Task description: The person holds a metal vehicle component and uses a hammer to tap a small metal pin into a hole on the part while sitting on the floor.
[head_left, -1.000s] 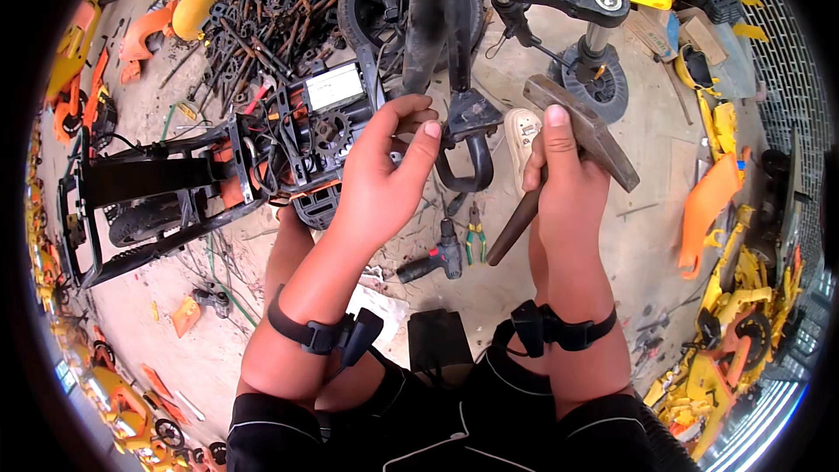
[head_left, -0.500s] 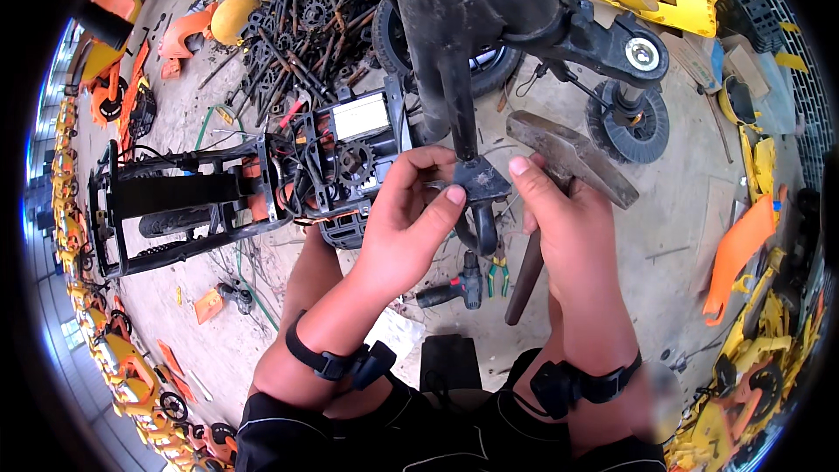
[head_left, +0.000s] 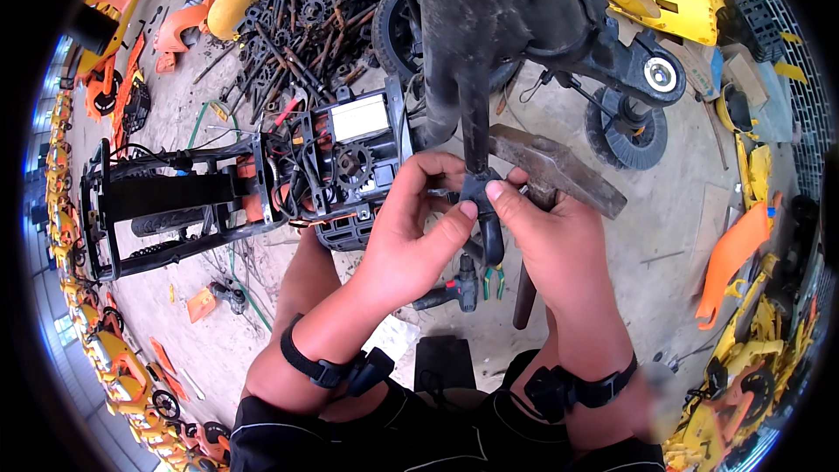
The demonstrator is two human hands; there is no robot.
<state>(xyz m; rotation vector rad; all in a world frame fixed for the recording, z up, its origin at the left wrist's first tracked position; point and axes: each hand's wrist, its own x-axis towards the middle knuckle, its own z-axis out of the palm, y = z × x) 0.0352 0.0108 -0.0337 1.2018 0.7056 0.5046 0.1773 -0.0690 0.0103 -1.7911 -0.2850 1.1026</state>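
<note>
A large black frame part [head_left: 494,13] hangs down in front of me, with a tube that runs down to a small black bracket [head_left: 478,185]. My left hand [head_left: 411,245] has its fingers curled behind this bracket and its thumb pressed on the near side, pinching it. My right hand [head_left: 564,240] is wrapped round a hammer, its thumb tip also touching the bracket. The hammer's rusty steel head [head_left: 572,172] sticks out beyond that hand, and its dark handle points down toward my legs. A black curved piece below the bracket is partly covered by my thumbs.
At left lies a stripped black chassis [head_left: 170,197] with wiring and a sprocket. Behind it is a heap of rusty rods [head_left: 306,13]. A cordless drill [head_left: 465,287] and green-handled pliers [head_left: 494,282] lie below my hands. Yellow panels [head_left: 673,4] and an orange panel [head_left: 734,258] are at right.
My right hand has moved left with the hammer, and its thumb now touches the bracket. The frame part appears slightly further right in view, and my left thumb has moved a little right.
</note>
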